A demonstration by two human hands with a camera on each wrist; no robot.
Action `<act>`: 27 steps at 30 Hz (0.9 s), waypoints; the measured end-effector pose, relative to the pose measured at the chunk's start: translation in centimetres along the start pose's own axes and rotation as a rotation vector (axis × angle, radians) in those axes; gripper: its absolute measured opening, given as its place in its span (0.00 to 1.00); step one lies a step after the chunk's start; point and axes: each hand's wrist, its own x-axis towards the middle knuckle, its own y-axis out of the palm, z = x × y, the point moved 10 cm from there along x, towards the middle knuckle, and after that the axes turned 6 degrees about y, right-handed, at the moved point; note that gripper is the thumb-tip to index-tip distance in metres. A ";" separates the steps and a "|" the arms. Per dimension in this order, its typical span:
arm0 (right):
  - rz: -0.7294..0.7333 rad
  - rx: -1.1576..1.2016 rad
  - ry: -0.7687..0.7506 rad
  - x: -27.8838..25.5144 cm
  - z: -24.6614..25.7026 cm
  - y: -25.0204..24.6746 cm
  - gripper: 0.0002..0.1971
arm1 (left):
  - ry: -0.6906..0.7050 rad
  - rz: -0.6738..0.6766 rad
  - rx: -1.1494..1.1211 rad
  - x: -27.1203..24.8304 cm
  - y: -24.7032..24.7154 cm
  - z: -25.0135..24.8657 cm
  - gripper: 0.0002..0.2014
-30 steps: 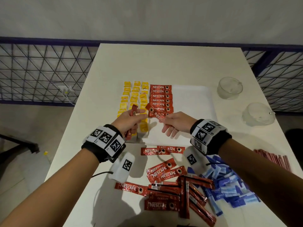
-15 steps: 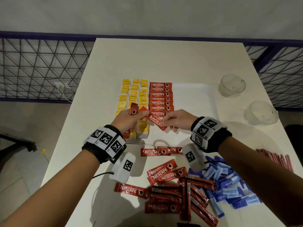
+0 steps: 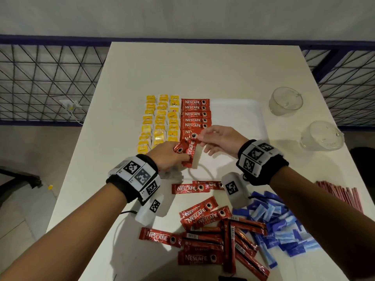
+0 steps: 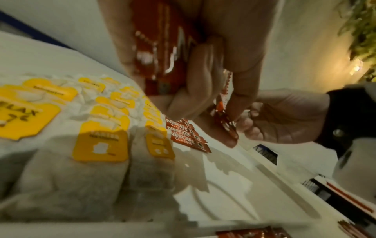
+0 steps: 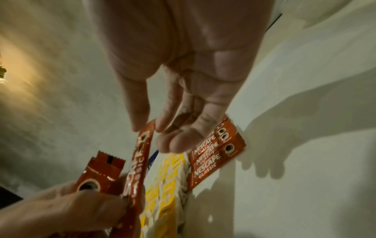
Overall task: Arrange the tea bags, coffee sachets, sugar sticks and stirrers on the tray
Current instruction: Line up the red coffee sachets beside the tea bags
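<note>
My left hand point(image 3: 178, 155) grips a small bundle of red coffee sachets point(image 3: 179, 148) over the near left part of the white tray point(image 3: 239, 118). With thumb and forefinger my right hand point(image 3: 199, 137) pinches the top end of one sachet point(image 3: 190, 153) whose lower part my left hand also holds. The right wrist view shows that sachet point(image 5: 138, 161) running from my fingertips point(image 5: 140, 125) down to the left hand point(image 5: 81, 209). On the tray, tea bags with yellow tags point(image 3: 160, 120) lie in three columns, and beside them is a column of coffee sachets point(image 3: 195, 114).
Loose coffee sachets point(image 3: 213, 236) lie piled at the table's near edge, with blue sugar sticks point(image 3: 280, 226) to their right and red stirrers point(image 3: 341, 195) further right. Two glass cups point(image 3: 286, 101) point(image 3: 322, 136) stand right of the tray. The tray's right half is bare.
The sachet in my right hand has come away from the tray's column and swung against the left hand's bundle. Both hands have drawn closer together.
</note>
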 end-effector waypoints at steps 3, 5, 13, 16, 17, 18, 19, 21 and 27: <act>-0.039 -0.087 0.004 -0.1 0.0 -0.9 0.04 | 0.007 -0.025 0.050 0.1 -0.6 -0.1 0.07; -0.060 -0.126 0.035 -0.2 -0.3 -1.4 0.04 | 0.009 -0.013 0.109 0.0 -0.7 -0.1 0.05; -0.027 -0.197 0.088 -0.5 -1.9 -1.3 0.04 | 0.035 -0.049 0.142 -0.3 -1.4 0.1 0.04; -0.095 -0.113 0.152 0.0 -3.4 -2.6 0.09 | 0.051 -0.169 0.065 -0.6 -2.9 0.7 0.04; -0.121 -0.090 0.175 0.1 -4.0 -3.0 0.10 | 0.049 -0.185 0.053 -0.7 -3.3 1.1 0.04; -0.142 -0.075 0.196 0.3 -4.5 -3.4 0.11 | 0.046 -0.190 0.048 -0.7 -3.5 1.3 0.05; -0.156 -0.063 0.213 0.4 -4.9 -3.5 0.11 | 0.041 -0.192 0.044 -0.8 -3.7 1.6 0.05; -0.184 -0.042 0.227 0.6 -5.3 -3.7 0.10 | 0.038 -0.199 0.028 -1.0 -4.1 2.0 0.06; -0.293 -0.083 0.269 1.8 -5.2 -3.6 0.09 | 0.028 -0.206 0.027 -1.4 -4.6 2.5 0.12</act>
